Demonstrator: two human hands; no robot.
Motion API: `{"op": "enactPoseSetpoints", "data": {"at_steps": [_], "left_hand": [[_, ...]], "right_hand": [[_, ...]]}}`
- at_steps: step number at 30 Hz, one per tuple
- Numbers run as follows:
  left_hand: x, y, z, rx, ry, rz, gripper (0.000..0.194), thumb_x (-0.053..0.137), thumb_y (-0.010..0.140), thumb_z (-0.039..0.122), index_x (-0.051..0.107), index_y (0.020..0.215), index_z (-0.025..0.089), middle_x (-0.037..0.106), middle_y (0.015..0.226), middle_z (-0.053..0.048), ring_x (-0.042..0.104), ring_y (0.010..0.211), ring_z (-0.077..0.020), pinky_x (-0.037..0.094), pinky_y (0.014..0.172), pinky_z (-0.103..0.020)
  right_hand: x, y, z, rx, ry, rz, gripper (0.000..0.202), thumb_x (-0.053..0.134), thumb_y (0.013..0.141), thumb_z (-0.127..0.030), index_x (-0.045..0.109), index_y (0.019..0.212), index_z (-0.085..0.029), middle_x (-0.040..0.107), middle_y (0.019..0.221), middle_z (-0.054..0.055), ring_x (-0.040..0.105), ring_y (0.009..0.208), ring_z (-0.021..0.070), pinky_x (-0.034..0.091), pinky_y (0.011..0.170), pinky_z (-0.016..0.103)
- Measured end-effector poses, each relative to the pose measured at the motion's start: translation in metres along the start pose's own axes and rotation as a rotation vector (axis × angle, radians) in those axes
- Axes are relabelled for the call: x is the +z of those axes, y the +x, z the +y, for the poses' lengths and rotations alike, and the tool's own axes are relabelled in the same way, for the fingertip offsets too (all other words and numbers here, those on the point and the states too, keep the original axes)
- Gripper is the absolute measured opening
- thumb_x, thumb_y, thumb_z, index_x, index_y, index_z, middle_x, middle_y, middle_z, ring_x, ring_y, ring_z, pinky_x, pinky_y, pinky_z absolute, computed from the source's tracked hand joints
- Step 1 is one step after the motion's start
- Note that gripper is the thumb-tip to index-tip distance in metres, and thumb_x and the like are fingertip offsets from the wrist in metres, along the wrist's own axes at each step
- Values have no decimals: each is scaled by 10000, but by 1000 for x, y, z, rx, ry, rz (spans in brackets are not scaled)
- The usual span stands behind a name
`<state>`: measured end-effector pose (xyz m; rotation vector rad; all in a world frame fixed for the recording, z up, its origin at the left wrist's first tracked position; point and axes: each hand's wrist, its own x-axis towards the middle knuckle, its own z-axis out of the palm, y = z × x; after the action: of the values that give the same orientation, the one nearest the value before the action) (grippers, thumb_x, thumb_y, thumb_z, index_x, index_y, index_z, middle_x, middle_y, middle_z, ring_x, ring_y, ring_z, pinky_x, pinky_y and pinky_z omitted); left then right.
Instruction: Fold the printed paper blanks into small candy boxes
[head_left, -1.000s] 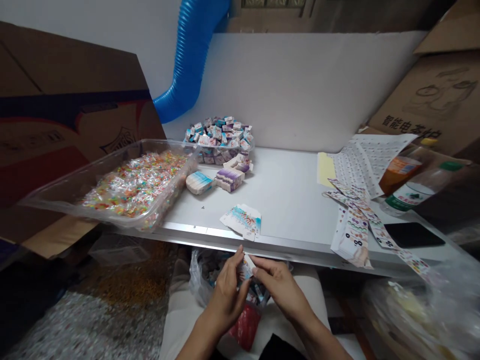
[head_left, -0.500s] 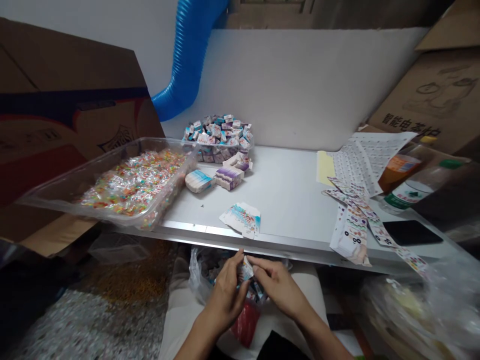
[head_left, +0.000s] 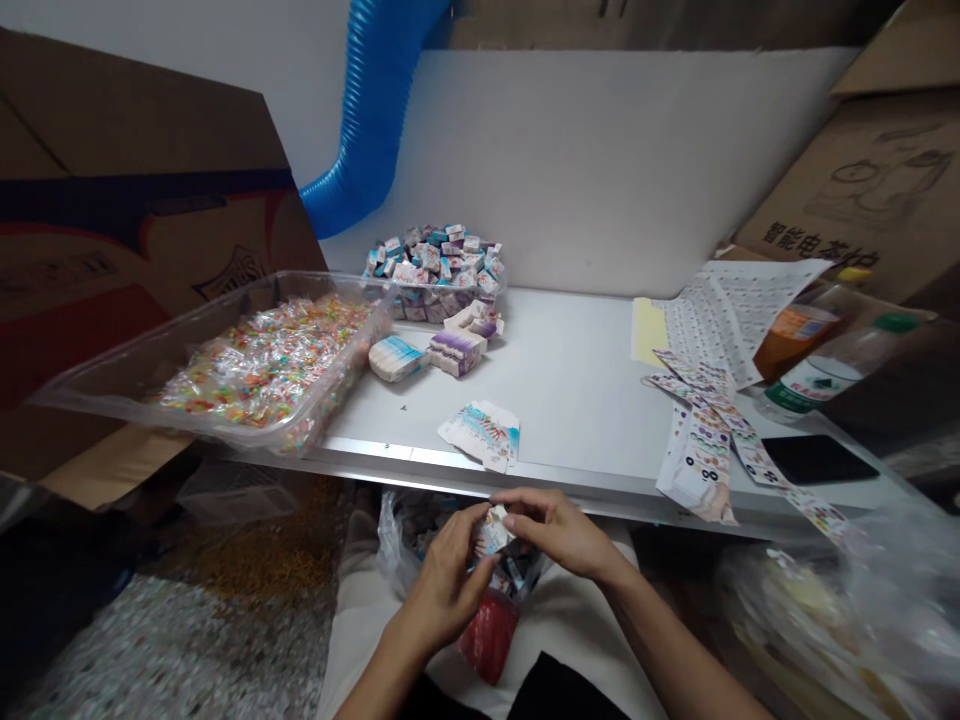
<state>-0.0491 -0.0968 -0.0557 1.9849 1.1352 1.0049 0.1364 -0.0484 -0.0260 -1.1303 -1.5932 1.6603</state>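
Observation:
A small printed paper box (head_left: 493, 533) sits between my two hands, just below the table's front edge. My left hand (head_left: 450, 575) is closed on its left side, fingers behind and thumb beneath. From the right, the thumb and fingers of my right hand (head_left: 551, 525) pinch its upper edge. Under my hands, a plastic bag (head_left: 394, 550) holding small boxes rests on my lap, with something red (head_left: 489, 637) at its near side. Flat blue-and-white printed card pieces (head_left: 484, 434) lie on the table beyond my hands.
At left stands a clear tray (head_left: 300, 425) of small clear packets with colourful bits. Behind are a heaped container of small boxes (head_left: 435, 270) and stacks of folded card (head_left: 456, 352). Sticker strips (head_left: 697, 465), a phone (head_left: 819, 459) and bottles (head_left: 814, 380) lie at right.
My right hand has shifted slightly up over the top of the small box, its wrist turning outward. The box has tilted and shows more of its white edge.

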Motion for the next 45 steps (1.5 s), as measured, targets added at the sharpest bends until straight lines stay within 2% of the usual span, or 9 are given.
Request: {"op": "enactPoseSetpoints", "data": {"at_steps": [7,13,19,23,29,34,36,41,45], "left_hand": [[2,1,-3,44,55,-12,482,471,867,186,330,1327,216,504,1264,-108,480,1174,-230,411,987,-431],[5,1,-4,45,113,17,462,476,860,170,341,1301,201,526,1208,-116,508,1118,-230,441,947,-423],[10,2,-4,8,122,48,428,476,873,207,350,1281,187,546,1150,-125,539,1051,-233,468,894,-431],[8,0,-5,-38,106,68,395,489,865,224,395,1247,186,563,1119,-115,546,1044,-237,467,894,-425],[7,0,-6,-65,91,73,405,504,850,231,414,1243,185,569,1123,-104,545,1056,-231,461,905,-408],[9,-1,-6,-93,61,114,402,475,868,249,400,1255,167,563,1154,-121,541,1086,-234,446,934,-422],[9,-3,-5,-117,47,122,414,476,869,256,387,1263,167,558,1168,-122,543,1094,-232,447,936,-418],[8,-5,-4,-125,35,130,452,492,861,256,364,1288,183,536,1213,-114,531,1127,-228,451,936,-394],[8,-6,-7,-97,20,116,458,471,871,252,353,1308,179,515,1253,-131,499,1174,-239,421,975,-417]], "right_hand": [[3,3,-2,50,127,58,324,684,695,-382,648,936,-170,593,710,-17,524,565,95,466,529,239],[19,1,7,0,-51,270,342,619,755,-365,628,1020,-150,631,708,5,559,564,124,451,531,250],[36,-9,9,-119,-333,485,199,552,828,-337,675,802,-183,668,750,36,612,711,171,465,665,278],[37,-16,6,-222,-423,434,220,497,864,-276,701,902,-203,679,840,51,621,800,183,474,738,292],[35,-12,10,-118,-351,435,180,548,828,-265,707,870,-193,699,822,42,642,781,196,500,729,308],[51,-23,12,-351,-597,451,316,446,871,-175,641,1117,-208,654,933,78,596,886,206,483,799,357],[52,-25,13,-393,-582,438,357,442,866,-160,609,1177,-217,648,957,85,591,903,207,490,805,363],[45,-21,12,-170,-270,378,219,526,847,-232,707,963,-194,688,885,69,644,825,199,526,749,321],[58,-27,17,-305,-588,473,305,459,860,-179,665,1084,-184,675,1003,108,601,924,253,469,844,437]]}}
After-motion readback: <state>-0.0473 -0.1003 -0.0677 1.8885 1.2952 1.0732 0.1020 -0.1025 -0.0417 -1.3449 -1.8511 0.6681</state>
